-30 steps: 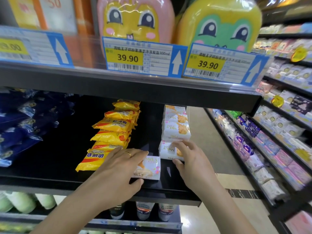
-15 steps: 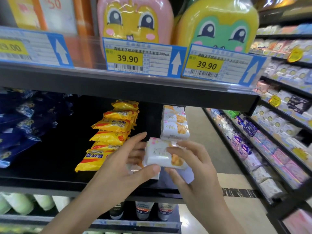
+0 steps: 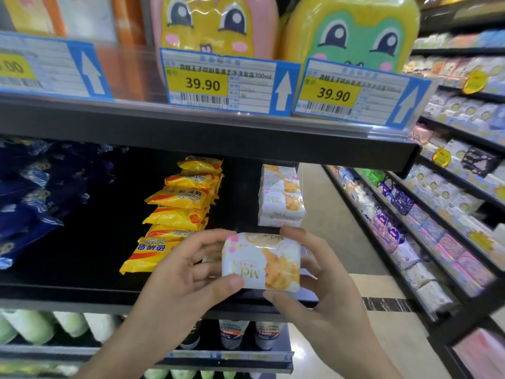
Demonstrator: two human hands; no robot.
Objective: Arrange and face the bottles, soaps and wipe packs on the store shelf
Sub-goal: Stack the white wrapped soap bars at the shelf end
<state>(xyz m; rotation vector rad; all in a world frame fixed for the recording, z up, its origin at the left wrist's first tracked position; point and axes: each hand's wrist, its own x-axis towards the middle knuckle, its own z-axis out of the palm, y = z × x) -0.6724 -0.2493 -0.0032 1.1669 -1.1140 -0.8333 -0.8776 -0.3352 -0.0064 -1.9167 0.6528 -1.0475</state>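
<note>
A white-and-orange wrapped soap bar (image 3: pixel 261 262) sits upside down between two hands, in front of a stack of matching white soaps (image 3: pixel 281 199), beside yellow soap packs (image 3: pixel 177 212).

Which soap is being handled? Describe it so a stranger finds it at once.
Start at the black middle shelf, under the two 39.90 price tags. At its front right, before the stack of white soaps, the left hand and right hand hold one white-and-orange soap pack. Unlike the stacked ones, it is lifted off the shelf, lettering upside down.
</note>
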